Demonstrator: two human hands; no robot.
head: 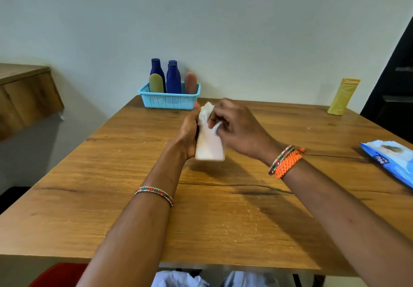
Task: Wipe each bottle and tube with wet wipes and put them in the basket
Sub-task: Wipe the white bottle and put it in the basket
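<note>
Left hand [190,133] grips pale pink plastic bottle [209,147] above wooden table [111,175], near side of light-blue plastic basket [169,99]. Right hand [237,128] pinches crumpled white wet wipe [206,111] on its top. Risk: wet bottle slips from one-handed hold.

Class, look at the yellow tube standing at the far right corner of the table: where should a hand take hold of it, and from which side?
Grip the yellow tube around its middle body, coming from the front, the person's side. It stands on its cap end, leaning back toward the wall, so the back is blocked and the flat crimped top gives little to hold.
</note>
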